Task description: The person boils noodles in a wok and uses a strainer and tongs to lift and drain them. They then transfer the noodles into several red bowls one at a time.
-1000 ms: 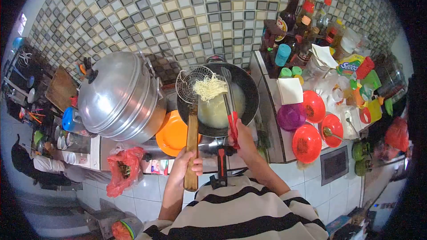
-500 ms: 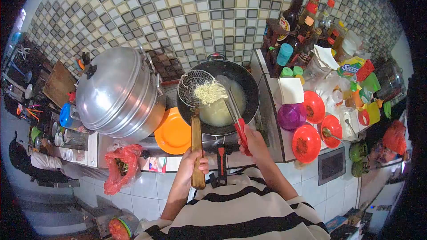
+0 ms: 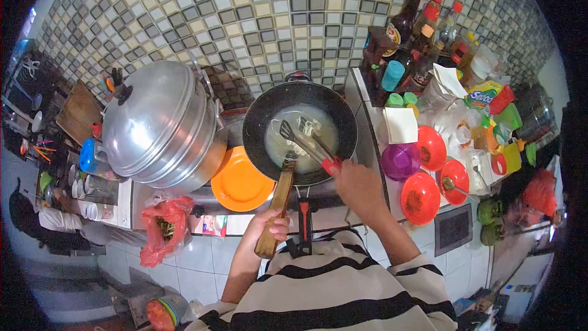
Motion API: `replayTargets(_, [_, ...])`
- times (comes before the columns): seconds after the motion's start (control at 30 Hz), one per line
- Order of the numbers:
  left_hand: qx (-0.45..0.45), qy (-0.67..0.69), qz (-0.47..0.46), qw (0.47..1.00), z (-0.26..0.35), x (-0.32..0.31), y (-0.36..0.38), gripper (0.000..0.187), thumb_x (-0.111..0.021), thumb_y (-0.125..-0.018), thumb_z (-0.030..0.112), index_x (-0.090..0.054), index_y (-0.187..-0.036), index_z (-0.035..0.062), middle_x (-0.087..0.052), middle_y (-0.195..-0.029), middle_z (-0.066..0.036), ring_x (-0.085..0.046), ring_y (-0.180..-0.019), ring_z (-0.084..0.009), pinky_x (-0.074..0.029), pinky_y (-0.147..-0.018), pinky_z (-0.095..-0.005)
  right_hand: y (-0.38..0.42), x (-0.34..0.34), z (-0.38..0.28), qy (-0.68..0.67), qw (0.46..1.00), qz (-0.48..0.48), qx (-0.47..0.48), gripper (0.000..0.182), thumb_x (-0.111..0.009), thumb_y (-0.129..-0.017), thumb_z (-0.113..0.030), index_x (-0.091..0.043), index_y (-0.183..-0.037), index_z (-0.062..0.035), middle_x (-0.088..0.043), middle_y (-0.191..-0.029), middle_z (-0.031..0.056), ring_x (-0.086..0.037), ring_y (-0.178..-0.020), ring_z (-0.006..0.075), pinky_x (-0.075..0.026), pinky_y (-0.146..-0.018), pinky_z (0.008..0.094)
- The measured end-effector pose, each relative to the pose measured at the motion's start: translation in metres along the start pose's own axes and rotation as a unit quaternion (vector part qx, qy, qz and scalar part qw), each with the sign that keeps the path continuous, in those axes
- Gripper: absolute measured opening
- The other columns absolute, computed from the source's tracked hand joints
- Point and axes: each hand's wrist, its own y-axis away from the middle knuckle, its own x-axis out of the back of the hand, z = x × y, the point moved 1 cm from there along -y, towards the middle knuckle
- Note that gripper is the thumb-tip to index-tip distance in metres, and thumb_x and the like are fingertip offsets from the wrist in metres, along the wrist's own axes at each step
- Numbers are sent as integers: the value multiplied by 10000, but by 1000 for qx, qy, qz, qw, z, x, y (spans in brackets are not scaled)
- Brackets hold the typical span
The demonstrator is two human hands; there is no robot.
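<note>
My left hand is closed round the wooden handle of a strainer. The strainer's wire head is down in the cloudy water of a black wok and hardly shows. My right hand grips metal tongs with red handles. Their tips stand apart over the water, close to some pale noodles. The wok's black-and-red handle points toward my body, between my hands. An orange plate lies just left of the wok.
A large aluminium steamer pot stands at left, with a red plastic bag in front. At right are red bowls, a purple bowl and sauce bottles. A tiled wall rises behind the wok.
The strainer, raised with noodles in it before, has gone down into the water and its handle has tilted. The tongs have swung left and their tips have spread.
</note>
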Motion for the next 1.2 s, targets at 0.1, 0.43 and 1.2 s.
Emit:
replayTargets(0.1, [47, 82, -42, 995, 5, 6, 1, 158, -462, -856, 138, -437, -987, 52, -387, -636, 18, -374, -458, -55, -332, -420, -194, 7, 29, 4, 25, 999, -22, -4, 434, -458, -837, -399, -579, -712, -1, -601, -638, 165, -619, -625, 316, -483, -539, 414])
replayTargets(0.43, [74, 147, -86, 983, 19, -7, 17, 215, -433, -879, 136, -434, -989, -49, -376, -616, 19, -378, -418, -36, -326, -377, -170, -6, 96, 13, 70, 997, 39, 9, 391, -551, -757, -451, -593, -752, -62, -578, -629, 139, -582, -621, 318, -438, -529, 423])
replayTargets(1.2, [83, 250, -175, 949, 12, -14, 14, 222, -362, -893, 82, -413, -1023, -91, -359, -614, 15, -383, -416, -40, -370, -374, -174, -32, 134, 29, 1, 994, 82, 69, 397, -655, -680, -425, -639, -681, -28, -588, -627, 169, -598, -626, 309, -467, -568, 370])
